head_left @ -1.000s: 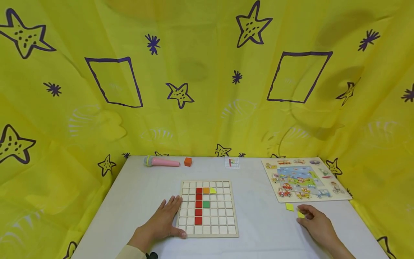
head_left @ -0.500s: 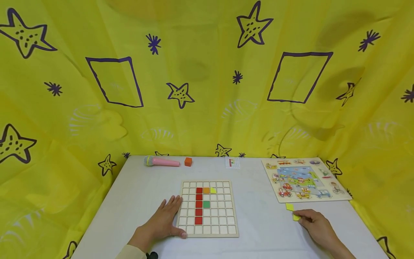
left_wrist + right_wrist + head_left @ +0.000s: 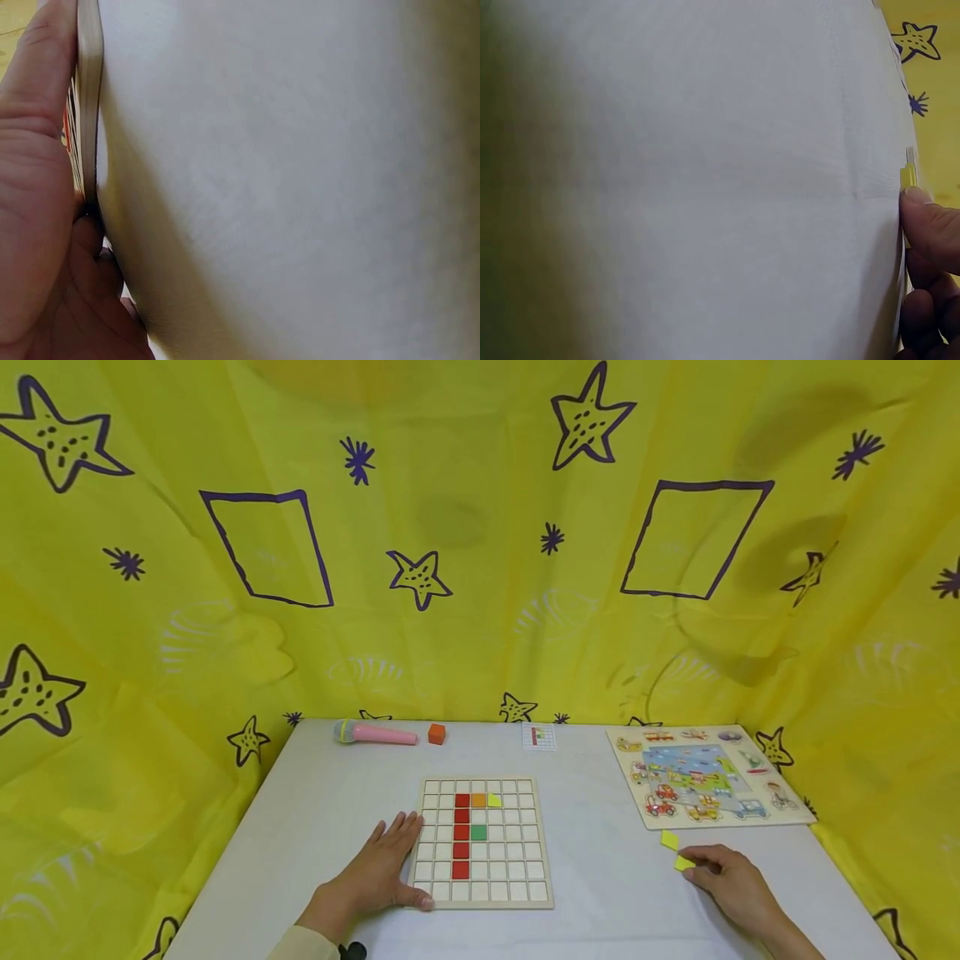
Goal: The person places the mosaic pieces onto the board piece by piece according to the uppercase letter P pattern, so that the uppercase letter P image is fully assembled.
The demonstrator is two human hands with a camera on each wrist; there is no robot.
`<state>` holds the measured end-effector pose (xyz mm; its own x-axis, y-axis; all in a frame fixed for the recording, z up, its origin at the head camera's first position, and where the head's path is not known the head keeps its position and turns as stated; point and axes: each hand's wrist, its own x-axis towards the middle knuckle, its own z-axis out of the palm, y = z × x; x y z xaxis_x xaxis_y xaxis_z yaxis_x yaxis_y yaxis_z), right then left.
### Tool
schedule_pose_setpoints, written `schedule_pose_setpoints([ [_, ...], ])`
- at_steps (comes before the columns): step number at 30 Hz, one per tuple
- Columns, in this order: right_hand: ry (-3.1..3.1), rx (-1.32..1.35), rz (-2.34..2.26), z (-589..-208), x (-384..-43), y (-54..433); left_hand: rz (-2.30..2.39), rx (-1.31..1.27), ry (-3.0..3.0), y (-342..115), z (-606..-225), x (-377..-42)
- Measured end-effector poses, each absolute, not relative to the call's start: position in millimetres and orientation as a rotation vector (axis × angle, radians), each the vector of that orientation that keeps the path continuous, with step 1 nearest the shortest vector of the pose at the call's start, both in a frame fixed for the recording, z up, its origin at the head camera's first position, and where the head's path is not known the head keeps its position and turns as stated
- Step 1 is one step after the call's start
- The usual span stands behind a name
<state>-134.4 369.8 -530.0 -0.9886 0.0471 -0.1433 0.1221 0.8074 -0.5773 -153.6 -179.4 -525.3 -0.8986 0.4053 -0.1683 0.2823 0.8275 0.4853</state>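
A wooden grid board [image 3: 546, 852] lies on the white table, holding a column of red tiles [image 3: 461, 832], an orange tile [image 3: 478, 801], a green tile [image 3: 478, 832] and a yellow piece with a cut corner [image 3: 493, 801]. My left hand [image 3: 378, 870] rests along the board's left edge, fingers extended and thumb at the near left corner. Right of the board, my right hand [image 3: 731, 885] pinches a yellow tile [image 3: 682, 863] between thumb and fingers, low over the table. Another yellow tile [image 3: 669, 839] lies just beyond it.
A vehicle picture puzzle [image 3: 630, 785] lies at the right, behind the yellow tiles. Along the back are a pink toy microphone [image 3: 382, 736], an orange cube [image 3: 437, 734] and a small card with a coloured grid [image 3: 539, 737]. A yellow patterned curtain [image 3: 480, 652] surrounds the table.
My right hand has shifted slightly left with the yellow tile in its fingertips. The other yellow tile has slid a little left. My left hand stays put at the board.
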Motion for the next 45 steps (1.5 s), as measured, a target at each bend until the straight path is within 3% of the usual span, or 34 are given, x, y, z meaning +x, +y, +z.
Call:
schedule_pose_setpoints([
  [18,2.867,0.113,-1.09,-524,-132,356,0.672,0.511,2.738,-180,-527,-153],
  [45,2.608,-0.145,-1.783,-513,-184,243,0.66,0.576,2.756,-182,-530,-154],
])
